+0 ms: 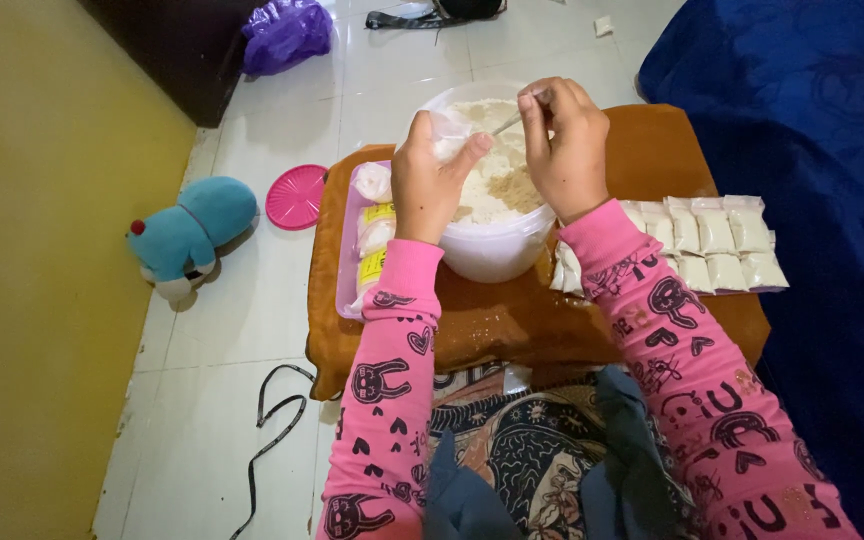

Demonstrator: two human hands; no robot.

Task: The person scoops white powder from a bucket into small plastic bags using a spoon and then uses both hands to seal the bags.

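A large clear bowl (pixel 492 255) of white and tan powder stands on a brown cushion (pixel 512 320). My left hand (pixel 430 180) holds a small clear plastic bag (pixel 447 135) open over the bowl's left side. My right hand (pixel 564 140) grips a thin metal spoon (pixel 508 123), its tip pointing toward the bag's mouth. Both hands hover above the powder.
Several filled small white packets (pixel 717 245) lie in rows on the cushion's right side. A clear tray (pixel 352 250) with bagged packets sits left of the bowl. On the tiled floor are a pink lid (pixel 296 197), a blue plush toy (pixel 187 235), a purple bag (pixel 287 35) and a black strap (pixel 272 430). A blue cloth (pixel 812 150) lies at right.
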